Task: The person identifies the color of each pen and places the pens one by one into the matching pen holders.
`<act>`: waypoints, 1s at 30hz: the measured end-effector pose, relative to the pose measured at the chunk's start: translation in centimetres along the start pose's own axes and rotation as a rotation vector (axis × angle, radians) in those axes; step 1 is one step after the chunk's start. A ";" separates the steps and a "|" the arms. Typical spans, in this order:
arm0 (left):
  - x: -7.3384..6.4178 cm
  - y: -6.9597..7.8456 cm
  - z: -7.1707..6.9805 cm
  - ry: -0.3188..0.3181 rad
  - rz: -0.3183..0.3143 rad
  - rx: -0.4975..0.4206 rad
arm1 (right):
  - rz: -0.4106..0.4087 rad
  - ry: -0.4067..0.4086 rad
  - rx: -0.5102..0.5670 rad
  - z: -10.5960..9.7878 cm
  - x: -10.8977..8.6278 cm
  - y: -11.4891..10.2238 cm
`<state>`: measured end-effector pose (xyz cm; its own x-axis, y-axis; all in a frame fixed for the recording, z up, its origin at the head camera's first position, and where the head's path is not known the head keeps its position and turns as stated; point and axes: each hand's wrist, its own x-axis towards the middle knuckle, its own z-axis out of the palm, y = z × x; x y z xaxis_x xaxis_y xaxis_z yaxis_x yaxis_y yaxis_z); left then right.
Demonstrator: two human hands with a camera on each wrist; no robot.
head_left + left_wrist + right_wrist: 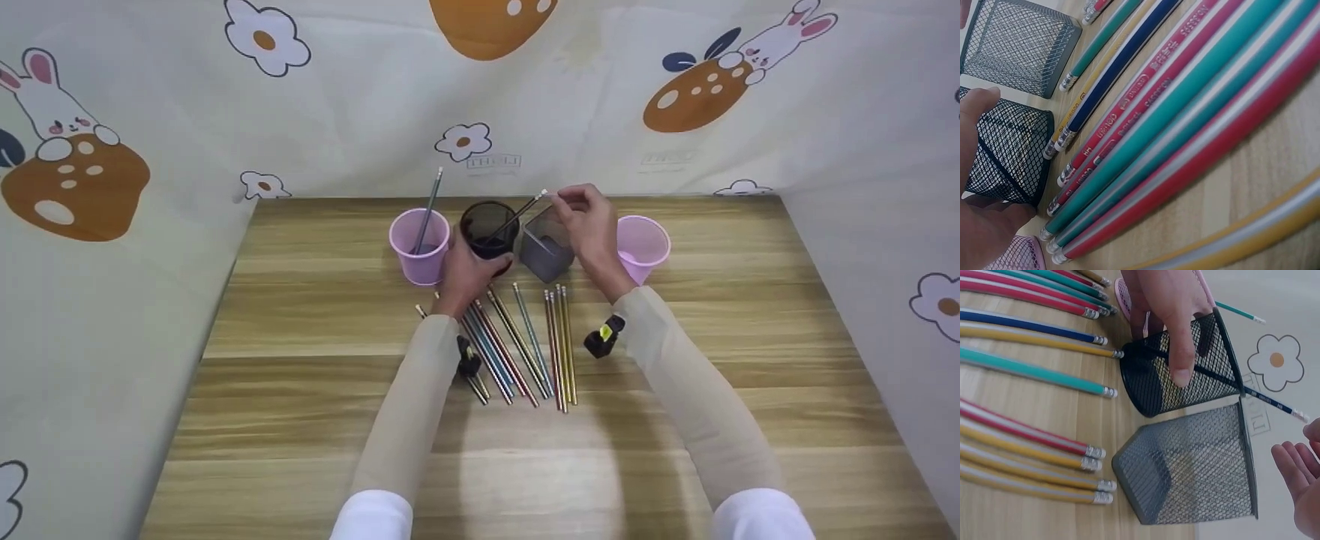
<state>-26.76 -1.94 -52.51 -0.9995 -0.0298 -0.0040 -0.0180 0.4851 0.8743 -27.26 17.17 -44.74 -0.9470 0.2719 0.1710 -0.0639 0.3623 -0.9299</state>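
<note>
A black round mesh pencil cup stands in the middle of the row, and my left hand grips its side, thumb toward the front. Leaning in that cup is a dark pencil, its eraser end sticking out over the rim to the right. My right hand hovers over the grey square mesh cup, fingertips beside the eraser end. In the right wrist view the fingers look loosely extended, with a small gap between them and the pencil.
A pink cup at the left holds a green pencil. Another pink cup stands at the right. Several striped pencils lie fanned on the wooden table in front of the cups. A patterned cloth hangs behind.
</note>
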 end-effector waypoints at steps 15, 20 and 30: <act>-0.5 0.3 0.2 0.008 -0.007 -0.056 | -0.327 0.042 -0.102 -4.6 -1.0 1.7; -1.1 0.5 0.4 0.046 -0.004 -0.026 | -0.388 0.154 -0.226 -6.8 -1.4 3.1; -4.6 3.9 0.9 0.241 -0.138 -0.063 | -0.072 0.192 -0.099 -9.6 -2.4 6.3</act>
<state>-22.28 0.84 -49.50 -0.9529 -0.3027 -0.0160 -0.1444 0.4069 0.9020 -22.39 27.39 -47.86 -0.8631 0.4038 0.3033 -0.0888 0.4698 -0.8783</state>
